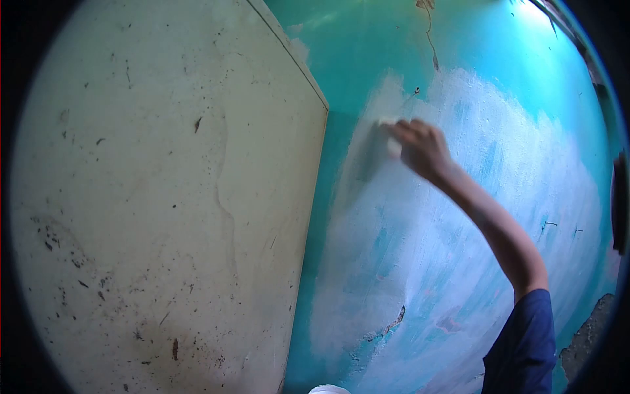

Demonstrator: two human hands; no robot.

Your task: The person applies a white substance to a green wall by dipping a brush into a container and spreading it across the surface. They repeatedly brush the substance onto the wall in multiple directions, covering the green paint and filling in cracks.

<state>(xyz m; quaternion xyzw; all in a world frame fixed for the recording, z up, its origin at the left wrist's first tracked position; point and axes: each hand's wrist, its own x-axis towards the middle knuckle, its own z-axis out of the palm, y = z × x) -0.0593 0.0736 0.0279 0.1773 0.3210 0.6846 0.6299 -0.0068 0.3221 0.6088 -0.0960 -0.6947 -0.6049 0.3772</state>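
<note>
My right hand [423,148] is raised against the turquoise wall [374,39], its fingers closed round a small whitish object [394,147]. The object is blurred and mostly covered by the fingers, so I cannot make out its kind. Around the hand, a broad patch of streaky white coating [485,131] spreads over the wall, with turquoise showing through in places. A nail [416,90] sticks out just above the hand. My right arm reaches up from the lower right in a dark blue sleeve. My left hand is out of view.
A stained cream panel [164,197] fills the left side, its edge close to the coated wall. Two nails [550,224] [577,230] protrude at right. A white rim [329,389] shows at the bottom. Chipped plaster [396,319] and a crack [431,39] mark the wall.
</note>
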